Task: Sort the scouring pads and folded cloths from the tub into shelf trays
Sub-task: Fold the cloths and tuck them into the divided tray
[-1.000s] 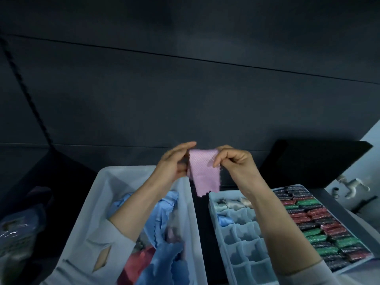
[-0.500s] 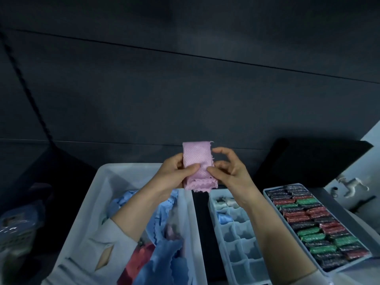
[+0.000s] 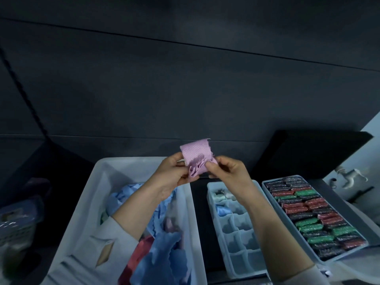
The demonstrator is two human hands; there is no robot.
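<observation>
Pinched between left hand [image 3: 172, 175] and right hand [image 3: 228, 171] above the pale plastic tub [image 3: 96, 202], small pink textured cloth [image 3: 197, 159] half folded; best pressed flat, edges aligned, before dropping into the divided pale-blue tray [image 3: 236, 227].

A dark panelled wall [image 3: 185, 89] fills the view in dim light. At right stands a pale wall [image 3: 370, 145], perhaps with a tap [image 3: 349, 175].
</observation>
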